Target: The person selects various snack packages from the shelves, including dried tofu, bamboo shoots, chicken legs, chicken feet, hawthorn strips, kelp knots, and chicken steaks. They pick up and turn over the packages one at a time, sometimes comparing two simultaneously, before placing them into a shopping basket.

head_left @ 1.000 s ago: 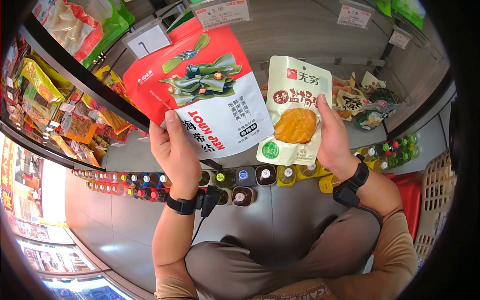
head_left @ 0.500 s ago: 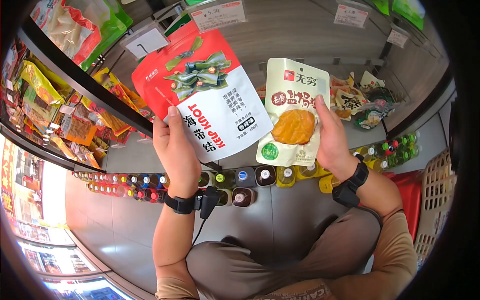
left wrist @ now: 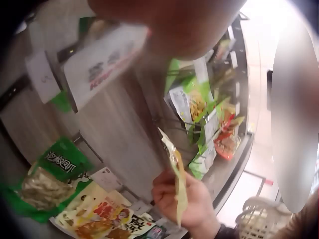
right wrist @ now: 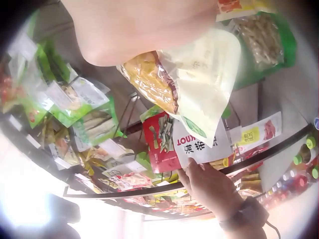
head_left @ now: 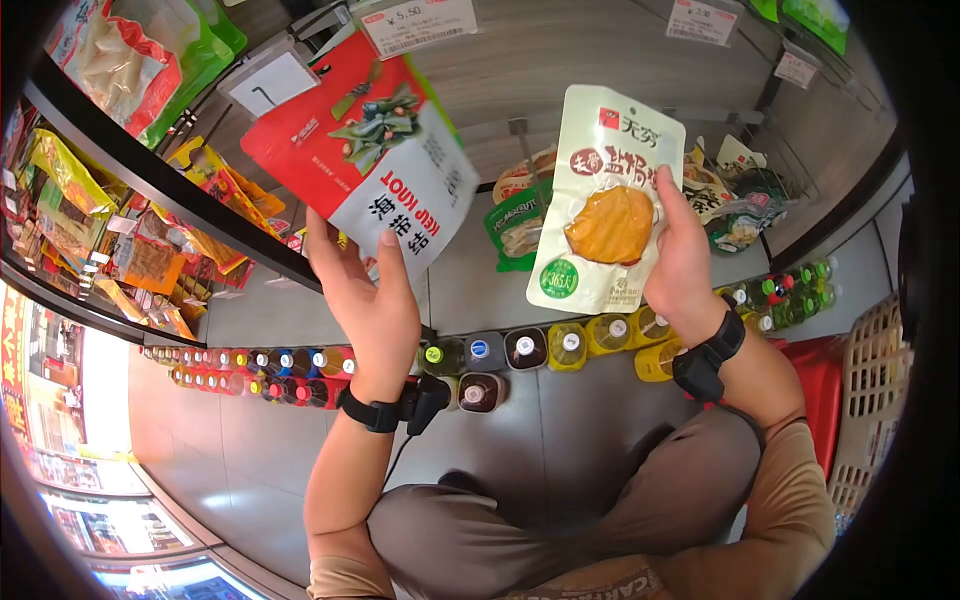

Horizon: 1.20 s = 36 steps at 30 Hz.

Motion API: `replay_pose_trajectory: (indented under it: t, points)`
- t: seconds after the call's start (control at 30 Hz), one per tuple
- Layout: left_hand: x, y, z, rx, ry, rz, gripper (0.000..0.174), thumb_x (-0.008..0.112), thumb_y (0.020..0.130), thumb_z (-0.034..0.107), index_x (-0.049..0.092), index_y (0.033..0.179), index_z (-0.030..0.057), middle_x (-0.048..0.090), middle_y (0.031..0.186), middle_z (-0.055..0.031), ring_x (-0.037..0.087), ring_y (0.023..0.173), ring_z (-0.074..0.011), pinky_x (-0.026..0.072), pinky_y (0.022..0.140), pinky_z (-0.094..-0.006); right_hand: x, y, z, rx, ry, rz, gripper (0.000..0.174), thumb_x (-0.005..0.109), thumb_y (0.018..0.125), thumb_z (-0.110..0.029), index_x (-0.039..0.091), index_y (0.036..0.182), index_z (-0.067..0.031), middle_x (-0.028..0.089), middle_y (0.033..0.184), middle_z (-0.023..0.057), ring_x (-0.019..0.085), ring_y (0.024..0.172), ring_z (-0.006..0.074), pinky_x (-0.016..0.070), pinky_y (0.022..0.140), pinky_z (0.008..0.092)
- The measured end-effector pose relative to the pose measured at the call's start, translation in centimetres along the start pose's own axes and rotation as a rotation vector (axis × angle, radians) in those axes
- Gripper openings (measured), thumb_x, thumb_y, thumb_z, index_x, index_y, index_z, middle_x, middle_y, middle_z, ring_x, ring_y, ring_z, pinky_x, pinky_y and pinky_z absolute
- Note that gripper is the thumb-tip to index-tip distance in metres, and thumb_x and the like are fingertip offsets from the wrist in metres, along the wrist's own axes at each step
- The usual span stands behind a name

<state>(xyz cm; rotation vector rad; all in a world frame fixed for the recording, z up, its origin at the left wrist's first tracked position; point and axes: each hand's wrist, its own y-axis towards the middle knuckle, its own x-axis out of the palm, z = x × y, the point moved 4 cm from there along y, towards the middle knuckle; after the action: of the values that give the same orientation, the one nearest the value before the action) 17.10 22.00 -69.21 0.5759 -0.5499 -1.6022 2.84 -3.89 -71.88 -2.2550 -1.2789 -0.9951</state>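
My left hand (head_left: 372,315) holds a red and white kelp knot pouch (head_left: 300,145) near its lower edge, with the thumb in front and fingers behind. The pouch tilts left, its top right by the shelf's price tags. In the right wrist view the same kelp pouch (right wrist: 162,144) shows beyond the other one. On the right, a cream pouch of salt-baked chicken (head_left: 610,225) is upright in my right hand (head_left: 685,260), gripped along its right side. From the left wrist view this chicken pouch (left wrist: 179,184) appears nearly edge-on.
A green snack bag (head_left: 515,235) hangs behind the chicken pouch. Price tags (head_left: 415,22) line the rack above. Rows of bottles (head_left: 480,350) stand on the floor below. Snack packs (head_left: 75,200) fill the left rack, behind a dark post (head_left: 170,165). A basket (head_left: 870,390) is at the right.
The kelp pouch has moved left and turned away, and my left thumb has spread from the fingers. The chicken pouch has shifted slightly up and right, uncovering the green bag.
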Motion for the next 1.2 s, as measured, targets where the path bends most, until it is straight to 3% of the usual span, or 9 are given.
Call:
replay_pose_trajectory:
  t: [0.13, 0.2, 0.3, 0.4, 0.63, 0.77, 0.87, 0.93, 1.2]
  points:
    - [-0.1, 0.1, 5.1, 0.480, 0.512, -0.024, 0.082, 0.067, 0.090, -0.004, 0.029, 0.162, 0.0004, 0.041, 0.154, -0.0236, 0.044, 0.144, -0.0400, 0.0368, 0.117, -0.0497, 0.5, 0.1, 0.0, 0.019, 0.032, -0.032, 0.046, 0.046, 0.114, -0.036, 0.055, 0.143, -0.0014, 0.068, 0.137, 0.0136, 0.069, 0.123, 0.0244, 0.0573, 0.106, 0.0422]
    - [0.0, 0.0, 6.3, 0.523, 0.401, 0.040, 0.070, 0.067, 0.085, -0.007, 0.047, 0.152, 0.0032, 0.046, 0.150, -0.0242, 0.046, 0.140, -0.0413, 0.0404, 0.111, -0.0509, 0.5, 0.0, 0.5, 0.041, 0.025, -0.028, 0.046, 0.046, 0.114, -0.036, 0.056, 0.142, -0.0010, 0.068, 0.136, 0.0136, 0.070, 0.122, 0.0242, 0.0574, 0.106, 0.0419]
    - [0.2, -0.3, 5.9, 0.602, 0.447, -0.309, 0.037, 0.070, 0.079, -0.010, 0.069, 0.113, 0.0029, 0.062, 0.131, -0.0212, 0.061, 0.112, -0.0324, 0.0496, 0.085, -0.0425, 0.9, -0.2, 1.0, 0.076, 0.006, -0.038, 0.046, 0.046, 0.114, -0.036, 0.057, 0.141, -0.0003, 0.069, 0.135, 0.0134, 0.071, 0.120, 0.0237, 0.0577, 0.106, 0.0412]
    - [2.6, -0.3, 3.8, 0.094, 0.362, -0.458, 0.051, 0.067, 0.088, -0.004, 0.056, 0.138, -0.0024, 0.060, 0.136, -0.0242, 0.064, 0.117, -0.0365, 0.0539, 0.090, -0.0412, 0.9, -0.4, 1.3, 0.093, -0.016, -0.052, 0.045, 0.046, 0.114, -0.036, 0.058, 0.140, 0.0001, 0.070, 0.134, 0.0135, 0.071, 0.120, 0.0232, 0.0576, 0.106, 0.0405]
    - [3.9, 3.5, -0.4, 0.220, 0.486, -0.383, 0.063, 0.065, 0.094, 0.006, 0.042, 0.152, -0.0059, 0.040, 0.159, -0.0307, 0.043, 0.148, -0.0438, 0.0395, 0.119, -0.0470, 1.1, -0.9, 1.8, 0.144, -0.038, -0.069, 0.045, 0.045, 0.115, -0.033, 0.057, 0.142, 0.0004, 0.068, 0.137, 0.0131, 0.068, 0.124, 0.0217, 0.0560, 0.107, 0.0387]
    - [3.3, 1.3, 1.5, 0.324, 0.502, -0.332, 0.058, 0.066, 0.095, 0.007, 0.046, 0.148, -0.0051, 0.049, 0.151, -0.0299, 0.053, 0.139, -0.0424, 0.0457, 0.112, -0.0456, 0.8, -1.0, 1.9, 0.147, -0.039, -0.069, 0.045, 0.045, 0.115, -0.034, 0.056, 0.143, 0.0003, 0.067, 0.138, 0.0124, 0.068, 0.123, 0.0211, 0.0561, 0.106, 0.0384]
    - [2.7, -0.9, 1.4, 0.018, 0.318, -0.598, 0.049, 0.069, 0.098, 0.011, 0.051, 0.142, -0.0033, 0.063, 0.136, -0.0241, 0.065, 0.122, -0.0319, 0.0527, 0.101, -0.0402, 0.6, -0.6, 2.6, 0.178, -0.051, -0.083, 0.046, 0.045, 0.115, -0.035, 0.055, 0.144, 0.0004, 0.067, 0.137, 0.0119, 0.069, 0.122, 0.0208, 0.0564, 0.106, 0.0384]
    - [3.9, -3.7, 0.4, -0.602, -0.124, -0.876, 0.041, 0.069, 0.103, 0.016, 0.053, 0.137, -0.0025, 0.070, 0.123, -0.0145, 0.068, 0.108, -0.0181, 0.0549, 0.090, -0.0334, 1.2, -0.7, 2.9, 0.162, -0.082, -0.142, 0.047, 0.045, 0.115, -0.035, 0.055, 0.144, 0.0008, 0.068, 0.137, 0.0116, 0.068, 0.123, 0.0196, 0.0549, 0.106, 0.0370]
    - [5.1, -6.0, 0.4, -0.687, -0.572, -0.584, 0.039, 0.066, 0.106, 0.013, 0.051, 0.139, -0.0020, 0.069, 0.130, -0.0108, 0.066, 0.116, -0.0139, 0.0536, 0.099, -0.0301, 2.3, -1.1, 3.9, 0.183, -0.211, -0.247, 0.051, 0.044, 0.116, -0.039, 0.056, 0.145, 0.0008, 0.068, 0.136, 0.0091, 0.064, 0.124, 0.0154, 0.0515, 0.107, 0.0334]
